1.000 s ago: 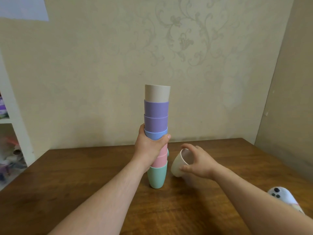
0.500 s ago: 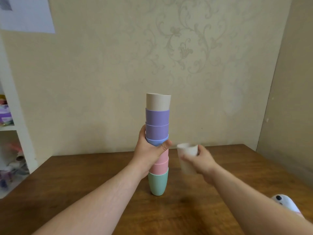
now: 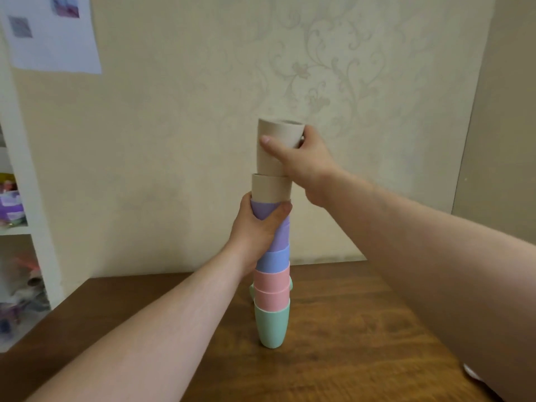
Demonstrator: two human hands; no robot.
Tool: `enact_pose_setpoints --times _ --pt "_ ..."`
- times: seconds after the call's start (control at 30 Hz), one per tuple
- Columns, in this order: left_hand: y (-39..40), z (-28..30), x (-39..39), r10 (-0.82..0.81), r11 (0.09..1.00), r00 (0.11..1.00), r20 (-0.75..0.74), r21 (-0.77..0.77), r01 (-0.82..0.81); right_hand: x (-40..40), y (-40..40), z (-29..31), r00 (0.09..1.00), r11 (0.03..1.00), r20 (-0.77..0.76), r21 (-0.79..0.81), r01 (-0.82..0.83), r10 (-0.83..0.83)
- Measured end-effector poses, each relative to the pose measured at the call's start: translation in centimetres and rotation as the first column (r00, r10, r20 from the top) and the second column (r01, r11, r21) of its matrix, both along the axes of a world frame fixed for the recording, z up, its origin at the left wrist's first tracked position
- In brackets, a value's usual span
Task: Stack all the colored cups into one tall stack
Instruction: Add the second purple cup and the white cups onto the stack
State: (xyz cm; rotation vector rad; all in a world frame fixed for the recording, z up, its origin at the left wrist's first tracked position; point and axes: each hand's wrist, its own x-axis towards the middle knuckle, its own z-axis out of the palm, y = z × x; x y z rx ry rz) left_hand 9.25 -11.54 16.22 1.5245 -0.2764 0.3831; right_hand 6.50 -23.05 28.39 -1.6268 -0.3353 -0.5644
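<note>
A tall stack of cups (image 3: 272,285) stands upright on the wooden table (image 3: 362,329): mint green at the bottom, two pink, a blue, purple ones, a beige cup (image 3: 271,188) on top. My left hand (image 3: 258,224) grips the stack around the purple cups, just under the beige one. My right hand (image 3: 301,161) holds another beige cup (image 3: 277,146) upright, its base entering the top beige cup's mouth. A second mint cup peeks out behind the pink ones.
A papered wall stands close behind the table. White shelves (image 3: 17,227) with small items are at the left. A sheet of paper (image 3: 55,33) hangs on the wall at upper left. A white object (image 3: 471,374) shows under my right forearm.
My right hand lifted the beige cup from table height up to the top of the stack. My left hand slid up from the blue and pink cups to the purple ones.
</note>
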Motion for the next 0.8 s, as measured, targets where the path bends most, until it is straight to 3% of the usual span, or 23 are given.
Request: enact_pose_setpoints --times 0.1,0.6,0.7,0.8 --pt "0.0 0.1 -0.1 -0.004 1.000 1.000 0.021 -0.007 0.004 1.0 0.5 -2.2 0.998 0.996 -0.056 -0.088 -0.029 0.024" --pt "-0.5 -0.5 0.0 0.087 0.994 0.996 0.028 0.057 -0.089 2.3 0.6 -5.4 0.982 0.987 -0.107 -0.001 -0.159 0.158" --pt "-0.3 -1.9 0.0 0.037 0.997 0.999 0.031 0.071 -0.039 2.2 -0.3 -7.2 0.981 0.982 -0.113 -0.088 -0.168 0.158" --pt "0.1 -4.5 0.1 -0.070 0.997 0.998 0.006 0.046 0.069 1.9 -2.2 -11.6 0.964 0.984 -0.208 -0.036 -0.177 0.166"
